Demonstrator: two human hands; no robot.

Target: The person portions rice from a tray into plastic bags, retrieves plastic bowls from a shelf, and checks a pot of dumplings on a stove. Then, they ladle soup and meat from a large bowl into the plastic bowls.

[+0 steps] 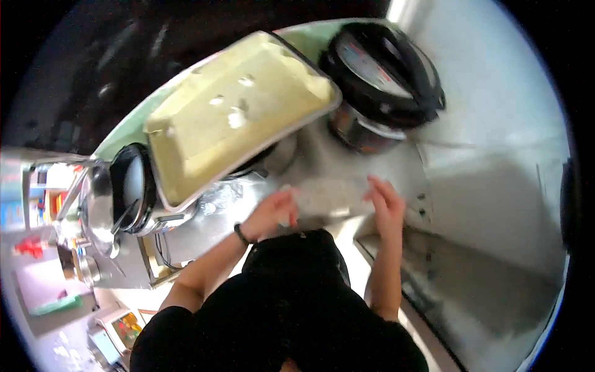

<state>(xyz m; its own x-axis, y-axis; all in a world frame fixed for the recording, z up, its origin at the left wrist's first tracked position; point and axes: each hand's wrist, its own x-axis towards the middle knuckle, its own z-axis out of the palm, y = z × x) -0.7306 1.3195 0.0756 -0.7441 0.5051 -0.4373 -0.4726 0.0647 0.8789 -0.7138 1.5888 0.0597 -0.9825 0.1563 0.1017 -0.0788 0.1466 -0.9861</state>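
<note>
A see-through, pale plastic piece [330,197], roughly rectangular and blurred, stretches between my two hands in front of my waist. I cannot make out whether it is a bag or a container. My left hand [273,209], with a dark band at the wrist, has its fingers curled at the left end. My right hand [386,199] is closed at the right end, fingertips pinched on the edge. Beyond them a large rectangular tray [204,133] with a yellowish lining holds a few small white bits. It sits tilted in view above a dark round pot, partly hidden.
A black electric pressure cooker [384,87] stands at the back right on the metal counter [316,152]. At left are an open rice cooker [133,186] with a utensil and crumpled clear plastic [222,195]. A pale wall [489,118] bounds the right side.
</note>
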